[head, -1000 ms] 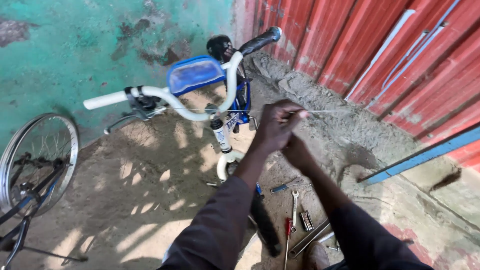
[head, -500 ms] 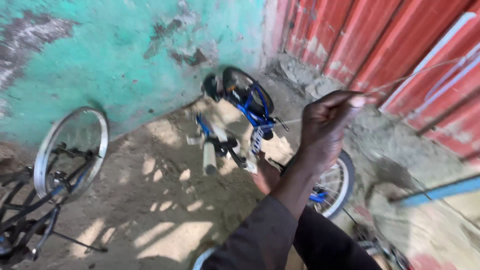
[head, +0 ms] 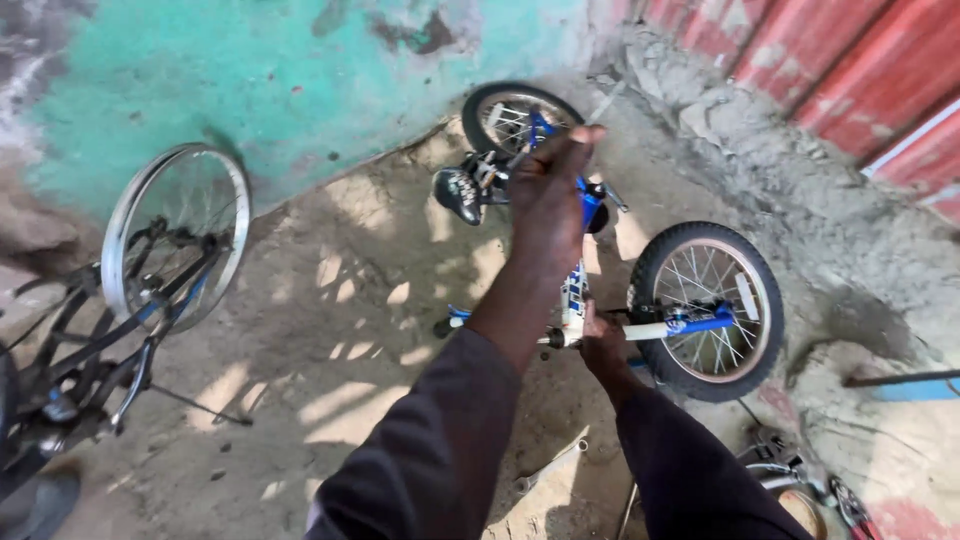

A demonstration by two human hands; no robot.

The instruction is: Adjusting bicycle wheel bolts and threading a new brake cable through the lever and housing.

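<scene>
Tipped over now, bicycle [head: 600, 300] lies under both hands: right [head: 603, 345] grips it, left [head: 550, 200] pinched shut.

Left edge: second bicycle [head: 110, 330], dark frame, its bare silver-rimmed wheel [head: 175, 240] standing up against the wall. Wall [head: 300, 90] is turquoise, paint flaking, grey patches showing. Top right: red corrugated metal sheeting [head: 850, 70], rubble and dried mortar [head: 740, 140] piled along its base. Floor [head: 330, 330] is packed dirt, dappled with sunlight. A spanner [head: 548, 468] lies on the ground near the bottom centre. Blue bar [head: 915, 385] lies flat at right edge. More bike parts [head: 800, 480] at bottom right, partly cut off, can't tell which.
</scene>
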